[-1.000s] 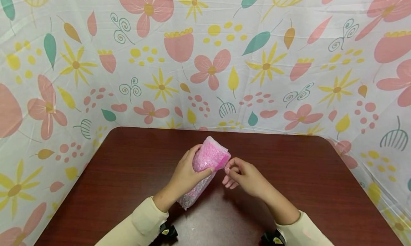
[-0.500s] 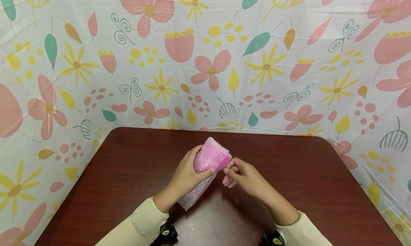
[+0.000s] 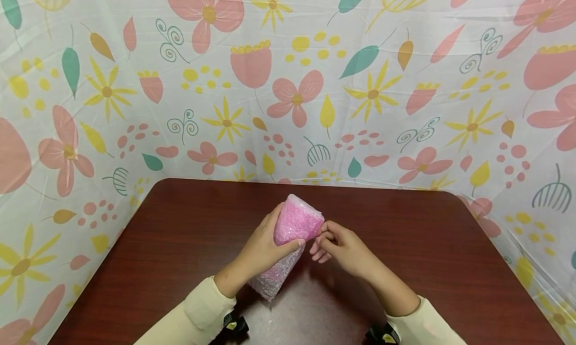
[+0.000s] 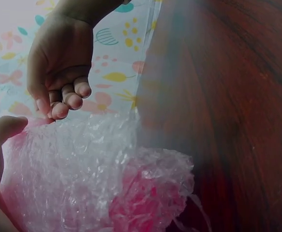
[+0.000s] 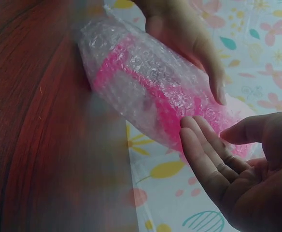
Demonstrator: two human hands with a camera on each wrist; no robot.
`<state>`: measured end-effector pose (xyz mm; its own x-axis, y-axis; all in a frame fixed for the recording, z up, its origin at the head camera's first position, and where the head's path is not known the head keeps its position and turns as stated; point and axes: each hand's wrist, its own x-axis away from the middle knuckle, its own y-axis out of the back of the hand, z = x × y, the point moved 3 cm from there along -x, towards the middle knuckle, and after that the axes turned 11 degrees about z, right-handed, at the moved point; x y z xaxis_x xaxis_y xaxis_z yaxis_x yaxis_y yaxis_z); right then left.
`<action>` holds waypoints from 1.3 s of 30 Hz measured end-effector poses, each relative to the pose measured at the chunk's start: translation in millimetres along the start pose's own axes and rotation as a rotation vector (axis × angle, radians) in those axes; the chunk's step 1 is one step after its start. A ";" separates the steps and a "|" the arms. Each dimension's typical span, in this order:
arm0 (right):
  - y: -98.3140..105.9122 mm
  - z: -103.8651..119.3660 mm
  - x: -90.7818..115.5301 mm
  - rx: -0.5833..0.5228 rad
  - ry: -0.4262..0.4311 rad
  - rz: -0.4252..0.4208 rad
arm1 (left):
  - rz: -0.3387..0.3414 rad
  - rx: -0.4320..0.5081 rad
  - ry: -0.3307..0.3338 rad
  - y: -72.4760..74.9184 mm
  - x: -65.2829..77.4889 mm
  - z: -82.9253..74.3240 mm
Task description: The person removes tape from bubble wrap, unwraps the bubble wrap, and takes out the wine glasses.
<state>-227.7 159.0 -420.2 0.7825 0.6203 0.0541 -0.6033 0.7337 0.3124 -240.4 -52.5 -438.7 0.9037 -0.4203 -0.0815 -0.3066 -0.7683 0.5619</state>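
Observation:
A long bundle in clear bubble wrap, with pink showing through it, is held slanted over the dark wooden table. My left hand grips it from the left, its thumb across the front. In the right wrist view a bright pink band runs along the wrapped bundle. With thumb and index finger, my right hand pinches the pink edge of the wrap at the bundle's upper right; its other fingers are loosely bent. Crumpled wrap closes one end in the left wrist view. What lies inside is hidden.
A flower-printed cloth hangs behind the table and along both its sides. Black straps are at the wrists, below cream sleeves.
The bundle has turned a little in my left hand; its lower end has swung slightly right and toward me. Less of the bright pink edge shows. My right hand keeps its pinch, nearly still.

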 end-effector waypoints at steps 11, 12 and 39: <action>0.4 -1.9 -1.1 -0.003 0.005 0.014 | -0.014 0.088 -0.019 1.7 -2.1 0.8; 0.6 -2.2 -0.8 0.003 -0.004 0.009 | -0.022 0.086 -0.017 1.8 -2.0 0.7; 1.5 -0.7 -0.1 0.026 -0.067 -0.006 | -0.051 0.015 -0.005 2.3 -0.8 -2.1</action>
<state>-228.8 160.2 -420.4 0.7953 0.5953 0.1148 -0.5948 0.7295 0.3376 -241.3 -52.9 -435.5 0.9167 -0.3830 -0.1138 -0.2649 -0.7958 0.5446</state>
